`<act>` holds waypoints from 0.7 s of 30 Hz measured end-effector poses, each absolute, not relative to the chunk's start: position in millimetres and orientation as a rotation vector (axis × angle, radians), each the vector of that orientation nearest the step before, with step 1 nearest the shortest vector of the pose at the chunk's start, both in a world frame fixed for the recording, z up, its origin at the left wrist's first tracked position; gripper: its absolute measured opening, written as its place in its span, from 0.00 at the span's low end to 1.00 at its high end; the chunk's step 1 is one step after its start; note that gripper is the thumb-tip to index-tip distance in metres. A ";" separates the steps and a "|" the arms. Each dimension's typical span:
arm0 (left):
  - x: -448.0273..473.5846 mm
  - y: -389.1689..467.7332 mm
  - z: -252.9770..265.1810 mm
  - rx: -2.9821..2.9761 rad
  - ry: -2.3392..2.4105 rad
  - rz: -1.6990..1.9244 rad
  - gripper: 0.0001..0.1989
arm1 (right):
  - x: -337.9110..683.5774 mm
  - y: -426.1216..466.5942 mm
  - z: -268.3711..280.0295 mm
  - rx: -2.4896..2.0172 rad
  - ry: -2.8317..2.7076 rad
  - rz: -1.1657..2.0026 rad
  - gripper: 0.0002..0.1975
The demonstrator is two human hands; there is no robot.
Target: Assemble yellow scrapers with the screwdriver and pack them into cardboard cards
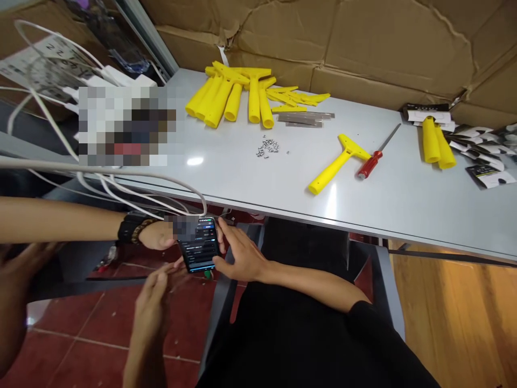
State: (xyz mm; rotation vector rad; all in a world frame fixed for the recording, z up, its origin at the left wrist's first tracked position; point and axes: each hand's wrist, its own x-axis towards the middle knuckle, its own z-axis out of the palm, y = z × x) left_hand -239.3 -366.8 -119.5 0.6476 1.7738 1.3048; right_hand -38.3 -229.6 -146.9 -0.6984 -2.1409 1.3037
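A smartphone (202, 249) with a lit, dark screen is held below the table's front edge. My right hand (241, 252) grips its right side, the thumb by the lower corner and fingers along the edge. From the left, another person's hand (155, 235), with a black watch and a bracelet at the wrist, is at the phone's upper left side. My left hand (153, 291) is just below and left of the phone, its fingers stretched toward the lower corner and slightly blurred. Whether those fingertips touch the phone, I cannot tell.
On the white table (226, 172) lie yellow scraper handles (232, 94), metal blades (305, 118), small screws (269, 145), a single yellow scraper (335, 164) and a red screwdriver (375, 156). Packaging cards (490, 175) are at right. White cables (121, 188) hang across the left.
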 end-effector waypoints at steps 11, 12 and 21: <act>-203.4 -364.5 -133.5 0.589 1.541 1.401 0.32 | -28.3 -220.2 -128.1 -0.652 -2.045 1.656 0.58; -203.2 -366.6 -134.7 0.613 1.534 1.422 0.32 | -27.2 -219.4 -126.7 -0.651 -2.017 1.675 0.57; -194.6 -386.2 -132.3 0.720 1.421 1.532 0.20 | -20.4 -214.9 -118.4 -0.576 -1.977 1.892 0.60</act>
